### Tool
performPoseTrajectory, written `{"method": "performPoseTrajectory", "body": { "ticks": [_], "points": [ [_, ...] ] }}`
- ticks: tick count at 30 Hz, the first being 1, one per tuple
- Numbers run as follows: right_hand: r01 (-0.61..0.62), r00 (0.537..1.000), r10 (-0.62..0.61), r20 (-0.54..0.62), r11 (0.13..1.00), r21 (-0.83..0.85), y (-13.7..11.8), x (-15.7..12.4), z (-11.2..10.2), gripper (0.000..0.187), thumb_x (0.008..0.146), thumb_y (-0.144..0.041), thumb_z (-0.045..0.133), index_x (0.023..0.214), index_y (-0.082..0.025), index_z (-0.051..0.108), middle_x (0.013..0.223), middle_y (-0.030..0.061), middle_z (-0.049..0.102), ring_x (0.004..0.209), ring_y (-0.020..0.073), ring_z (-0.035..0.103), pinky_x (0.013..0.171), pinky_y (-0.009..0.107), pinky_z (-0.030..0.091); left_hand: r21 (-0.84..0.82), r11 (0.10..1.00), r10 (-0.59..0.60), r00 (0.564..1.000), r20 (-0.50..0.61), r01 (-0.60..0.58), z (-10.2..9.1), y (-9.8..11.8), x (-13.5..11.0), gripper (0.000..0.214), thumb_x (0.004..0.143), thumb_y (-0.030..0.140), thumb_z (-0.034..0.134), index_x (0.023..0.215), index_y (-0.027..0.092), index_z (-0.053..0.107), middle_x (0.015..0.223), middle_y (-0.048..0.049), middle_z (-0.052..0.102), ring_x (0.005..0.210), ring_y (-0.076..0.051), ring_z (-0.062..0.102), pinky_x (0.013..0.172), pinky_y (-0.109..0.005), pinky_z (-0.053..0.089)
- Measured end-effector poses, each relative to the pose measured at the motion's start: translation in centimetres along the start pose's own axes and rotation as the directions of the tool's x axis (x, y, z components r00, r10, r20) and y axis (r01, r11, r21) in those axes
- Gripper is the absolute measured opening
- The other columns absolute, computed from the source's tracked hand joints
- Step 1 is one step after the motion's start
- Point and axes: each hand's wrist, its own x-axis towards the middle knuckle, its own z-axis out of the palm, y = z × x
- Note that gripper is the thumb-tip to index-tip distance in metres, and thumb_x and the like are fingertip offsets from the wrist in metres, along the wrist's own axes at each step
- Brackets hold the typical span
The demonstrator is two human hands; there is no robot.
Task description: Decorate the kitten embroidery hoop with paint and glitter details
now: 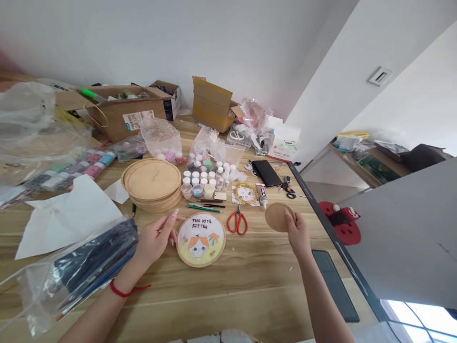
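Observation:
My right hand (299, 234) grips a round wooden disc (276, 216) by its right edge, thumb on top, holding it over the right part of the table. My left hand (155, 238) is at the left rim of a round wooden-framed picture (202, 255) that lies on the table. Its fingers are partly bent and apart, and whether they touch the rim I cannot tell. The picture shows an orange and white kitten on yellow, with dark lettering above. Red-handled scissors (237, 223) lie between the picture and the disc.
Stacked round wooden trays (152, 178) stand behind my left hand. Small white-capped jars (199, 181), a glue tube (262, 194) and a black wallet (266, 172) are farther back. Cardboard boxes (212, 107) line the wall. A dark tablet (333, 283) lies by the right table edge.

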Motion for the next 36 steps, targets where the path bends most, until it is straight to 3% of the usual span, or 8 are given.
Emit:
{"method": "performPoseTrajectory", "body": {
  "ticks": [4, 7, 10, 15, 20, 26, 32, 36],
  "points": [
    [0.003, 0.992, -0.033, 0.121, 0.970, 0.243, -3.8, -1.9, 2.2, 0.054, 0.089, -0.063, 0.041, 0.112, -0.018, 0.058, 0.107, 0.0111, 0.069, 0.099, 0.0262, 0.064, 0.078, 0.033, 0.052, -0.399, 0.899, -0.020, 0.930, 0.368, 0.177, 5.2, 4.5, 0.6, 0.054, 0.087, 0.060, 0.051, 0.114, 0.016, 0.065, 0.097, -0.0105, 0.070, 0.084, -0.021, 0.066, 0.068, -0.030, 0.056],
    [0.069, 0.993, -0.091, 0.071, 0.963, 0.259, -6.2, -3.7, 3.3, 0.050, 0.092, -0.061, 0.039, 0.115, -0.019, 0.056, 0.111, 0.0106, 0.067, 0.101, 0.0250, 0.063, 0.083, 0.035, 0.052, -0.587, 0.666, 0.042, 0.763, 0.645, 0.460, 11.2, 7.9, 1.2, 0.059, 0.086, 0.061, 0.055, 0.136, 0.030, 0.051, 0.139, -0.0115, 0.053, 0.115, -0.027, 0.059, 0.083, -0.038, 0.056],
    [0.205, 0.977, -0.202, -0.065, 0.978, 0.044, -7.1, -4.5, 2.8, 0.048, 0.097, -0.053, 0.035, 0.122, -0.019, 0.058, 0.111, 0.0126, 0.066, 0.104, 0.0271, 0.061, 0.090, 0.042, 0.049, -0.632, 0.342, 0.149, 0.624, 0.767, 0.695, 15.7, 9.8, 1.7, 0.069, 0.087, 0.072, 0.041, 0.146, 0.039, 0.033, 0.148, -0.0113, 0.045, 0.113, -0.031, 0.062, 0.083, -0.053, 0.054],
    [0.383, 0.882, -0.460, -0.108, 0.830, -0.405, -6.8, -5.0, 1.0, 0.054, 0.099, -0.045, 0.031, 0.146, -0.021, 0.042, 0.143, 0.0185, 0.047, 0.130, 0.0350, 0.044, 0.104, 0.058, 0.034, -0.549, 0.158, 0.238, 0.508, 0.828, 0.821, 18.5, 10.4, 1.5, 0.059, 0.094, 0.060, 0.041, 0.145, 0.032, 0.039, 0.137, -0.0106, 0.058, 0.108, -0.025, 0.065, 0.088, -0.044, 0.052],
    [0.565, 0.798, -0.560, 0.223, 0.568, -0.598, -6.9, -6.8, 0.5, 0.068, 0.100, -0.045, 0.027, 0.157, -0.017, 0.004, 0.160, 0.0157, 0.025, 0.148, 0.0345, 0.019, 0.113, 0.067, 0.002, -0.542, 0.030, 0.217, 0.524, 0.824, 0.840, 19.3, 10.4, 1.3, 0.048, 0.097, 0.046, 0.046, 0.143, 0.035, 0.044, 0.129, -0.0023, 0.064, 0.088, -0.013, 0.067, 0.072, -0.023, 0.051],
    [0.725, 0.675, -0.610, 0.416, 0.442, -0.528, -6.7, -8.5, 0.2, 0.066, 0.101, -0.040, 0.025, 0.157, -0.016, 0.000, 0.160, 0.0124, 0.026, 0.149, 0.0280, 0.020, 0.117, 0.060, -0.004, -0.596, -0.064, 0.071, 0.600, 0.797, 0.800, 20.2, 10.1, 1.0, 0.047, 0.096, 0.041, 0.050, 0.142, 0.033, 0.046, 0.109, -0.0008, 0.071, 0.083, -0.012, 0.068, 0.075, -0.023, 0.051],
    [0.547, 0.796, -0.559, 0.233, 0.497, -0.674, -6.7, -9.3, 0.3, 0.065, 0.101, -0.047, 0.021, 0.157, -0.020, 0.001, 0.157, 0.0127, 0.032, 0.146, 0.0320, 0.028, 0.111, 0.070, -0.009, -0.580, -0.042, 0.115, 0.581, 0.806, 0.813, 20.4, 10.7, -0.5, 0.051, 0.094, 0.044, 0.052, 0.143, 0.032, 0.045, 0.124, -0.0023, 0.067, 0.104, -0.015, 0.067, 0.081, -0.020, 0.050],
    [0.422, 0.861, -0.496, 0.113, 0.574, -0.702, -5.3, -11.1, 0.1, 0.072, 0.100, -0.053, 0.019, 0.156, -0.012, 0.002, 0.157, 0.0203, 0.028, 0.146, 0.0372, 0.026, 0.109, 0.075, -0.003, -0.687, 0.078, 0.148, 0.674, 0.724, 0.722, 20.2, 11.5, -0.9, 0.059, 0.092, 0.047, 0.054, 0.147, 0.035, 0.038, 0.143, -0.0041, 0.054, 0.124, -0.022, 0.057, 0.098, -0.033, 0.048]
  ]
}}
